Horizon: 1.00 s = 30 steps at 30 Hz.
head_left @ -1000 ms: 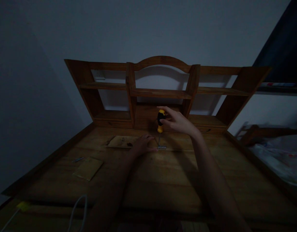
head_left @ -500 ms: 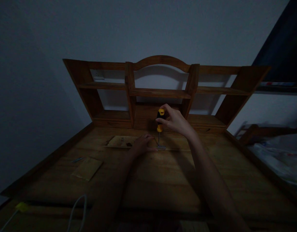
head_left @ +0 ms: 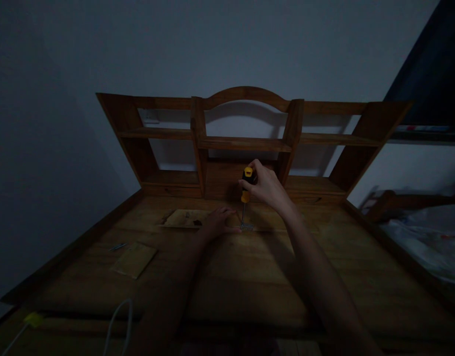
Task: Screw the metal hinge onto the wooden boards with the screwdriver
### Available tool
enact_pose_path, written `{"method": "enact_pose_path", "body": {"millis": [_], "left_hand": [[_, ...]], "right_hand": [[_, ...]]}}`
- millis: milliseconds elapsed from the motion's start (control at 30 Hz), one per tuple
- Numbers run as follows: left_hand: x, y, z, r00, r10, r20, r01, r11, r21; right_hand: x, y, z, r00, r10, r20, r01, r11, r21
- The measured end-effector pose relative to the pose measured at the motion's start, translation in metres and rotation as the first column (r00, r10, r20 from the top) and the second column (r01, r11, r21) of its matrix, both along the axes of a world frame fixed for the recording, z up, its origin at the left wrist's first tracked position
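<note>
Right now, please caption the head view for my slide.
Right hand holds screwdriver, tip at metal piece beside left hand.

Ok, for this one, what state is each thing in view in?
Right hand: closed around the screwdriver's handle
Screwdriver: near upright, tip down at the metal piece
Metal piece: lying lengthwise
Left hand: on the wooden strip, thumb and fingers apart
Left drawer: shut
Flat square piece: lying flat
White cable: looped

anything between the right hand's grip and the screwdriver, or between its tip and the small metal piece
Nothing visible: the right hand has its grip on the screwdriver, whose shaft runs down to the small metal piece. The left hand rests beside the metal piece, not between.
</note>
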<state>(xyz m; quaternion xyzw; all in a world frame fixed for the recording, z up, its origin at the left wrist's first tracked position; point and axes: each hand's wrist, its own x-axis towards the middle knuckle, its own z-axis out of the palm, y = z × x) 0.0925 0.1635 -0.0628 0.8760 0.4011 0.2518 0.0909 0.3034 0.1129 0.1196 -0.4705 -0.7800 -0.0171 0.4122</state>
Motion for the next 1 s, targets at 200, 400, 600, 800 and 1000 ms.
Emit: {"method": "enact_pose_path", "body": {"millis": [200, 400, 600, 800, 1000], "left_hand": [[0.000, 0.001, 0.001, 1.000, -0.003, 0.000, 0.003, 1.000, -0.002], [-0.002, -0.001, 0.002, 1.000, 0.001, 0.005, 0.000, 1.000, -0.014], [0.000, -0.003, 0.002, 0.999, -0.009, 0.037, 0.009, 1.000, 0.002], [-0.028, -0.003, 0.043, 0.965, 0.045, 0.258, -0.076, 0.991, 0.111], [-0.139, -0.038, 0.100, 0.966, 0.256, -0.035, -0.256, 0.967, -0.005]], "right_hand": [[0.004, -0.004, 0.010, 0.999, 0.020, -0.047, -0.017, 0.998, 0.064], [0.026, -0.035, 0.044, 0.988, 0.021, -0.153, 0.031, 0.943, 0.331], [0.047, -0.075, 0.070, 0.919, 0.043, -0.392, 0.200, 0.806, 0.557], [0.063, -0.100, 0.081, 0.932, 0.011, -0.362, 0.250, 0.703, 0.666], [0.071, -0.114, 0.080, 0.917, -0.008, -0.398, 0.280, 0.724, 0.630]]}}
